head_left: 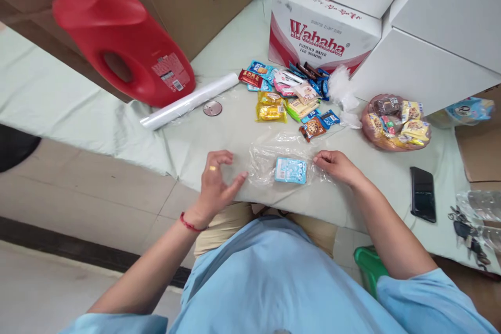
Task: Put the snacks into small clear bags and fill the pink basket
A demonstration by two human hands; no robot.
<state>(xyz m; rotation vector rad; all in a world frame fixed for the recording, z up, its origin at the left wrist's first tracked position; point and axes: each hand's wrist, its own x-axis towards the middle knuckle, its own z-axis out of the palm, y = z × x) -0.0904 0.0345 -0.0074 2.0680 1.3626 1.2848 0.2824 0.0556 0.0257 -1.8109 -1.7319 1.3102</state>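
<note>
A clear plastic bag [260, 164] lies flat near the table's front edge, with a light-blue snack packet [290, 170] in or on it; I cannot tell which. At the bag's right side, my right hand [332, 164] pinches its edge between thumb and fingers. My left hand [221, 180] hovers just left of the bag, thumb and fingers apart and nothing between them. It wears a gold-coloured ring, and a red bracelet circles the wrist.
Behind the bag lie several wrapped snacks [271, 107], a plastic roll [191, 100] and a round metal disc [212, 108]. A bowl [373, 138] of snacks and a phone [423, 194] are on the right. A red jug [129, 47] and a Wahaha box [321, 31] stand behind.
</note>
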